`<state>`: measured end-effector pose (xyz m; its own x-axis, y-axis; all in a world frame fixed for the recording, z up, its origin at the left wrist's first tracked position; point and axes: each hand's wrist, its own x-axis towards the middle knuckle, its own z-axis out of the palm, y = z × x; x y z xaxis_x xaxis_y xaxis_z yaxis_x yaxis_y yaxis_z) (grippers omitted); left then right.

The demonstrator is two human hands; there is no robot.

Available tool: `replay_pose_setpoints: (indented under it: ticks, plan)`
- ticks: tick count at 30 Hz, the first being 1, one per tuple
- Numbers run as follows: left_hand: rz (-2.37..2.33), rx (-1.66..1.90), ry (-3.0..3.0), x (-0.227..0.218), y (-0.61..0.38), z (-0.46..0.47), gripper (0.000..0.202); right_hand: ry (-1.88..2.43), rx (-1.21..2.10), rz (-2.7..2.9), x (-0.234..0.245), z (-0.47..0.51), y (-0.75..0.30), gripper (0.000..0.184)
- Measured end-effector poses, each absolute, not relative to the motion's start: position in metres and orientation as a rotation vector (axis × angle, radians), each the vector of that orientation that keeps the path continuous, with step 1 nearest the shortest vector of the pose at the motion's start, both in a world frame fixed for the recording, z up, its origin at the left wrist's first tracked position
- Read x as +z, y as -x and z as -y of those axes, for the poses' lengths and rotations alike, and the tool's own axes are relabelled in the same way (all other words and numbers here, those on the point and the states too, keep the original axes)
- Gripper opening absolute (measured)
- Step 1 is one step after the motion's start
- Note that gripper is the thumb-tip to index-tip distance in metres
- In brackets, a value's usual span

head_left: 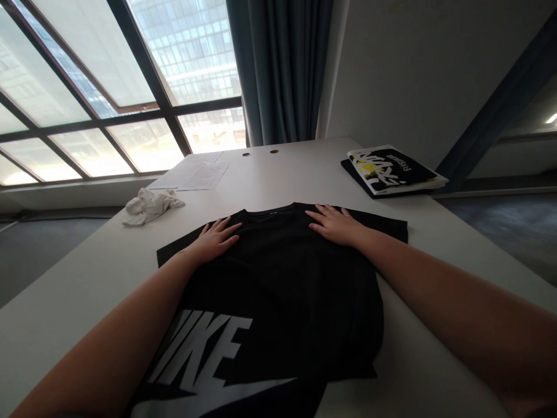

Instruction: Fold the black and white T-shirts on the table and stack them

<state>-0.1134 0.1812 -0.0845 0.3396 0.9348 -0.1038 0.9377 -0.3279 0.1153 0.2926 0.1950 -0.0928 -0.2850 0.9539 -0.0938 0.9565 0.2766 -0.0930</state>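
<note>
A black T-shirt [278, 290] with a large white Nike print lies flat on a white table [87, 290], its collar on the far side and the print towards me. My left hand [216, 239] rests palm down on the shirt's upper left, near the collar and shoulder. My right hand [335, 225] lies flat on the opposite shoulder, its fingers pointing towards the collar. Neither hand grips the cloth. The shirt's lower end runs out of view at the bottom.
A crumpled white cloth [151, 206] lies on the table left of the shirt. Sheets of paper [198, 171] lie beyond it. At the far right is a stack of a black-and-yellow printed book [389, 170]. Two cable holes [246, 154] sit near the far edge, before a window and curtain.
</note>
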Motion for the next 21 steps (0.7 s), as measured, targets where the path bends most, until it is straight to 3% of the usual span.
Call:
replay_pose_setpoints:
  ticks: [10, 17, 21]
  plan:
    - [-1.656, -0.066, -2.431, -0.088, 0.109, -0.238, 0.068, -1.905, -0.228, -2.481, -0.098, -0.218, -0.302, 0.069]
    - [-1.672, 0.284, -2.378, -0.092, 0.13, -0.264, 0.068, -1.95, -0.207, -2.482, -0.096, -0.255, -0.302, 0.067]
    - [-1.927, 0.325, -2.383, -0.087, 0.132, -0.24, 0.065, -1.959, -0.03, -2.614, -0.101, -0.25, -0.318, 0.066]
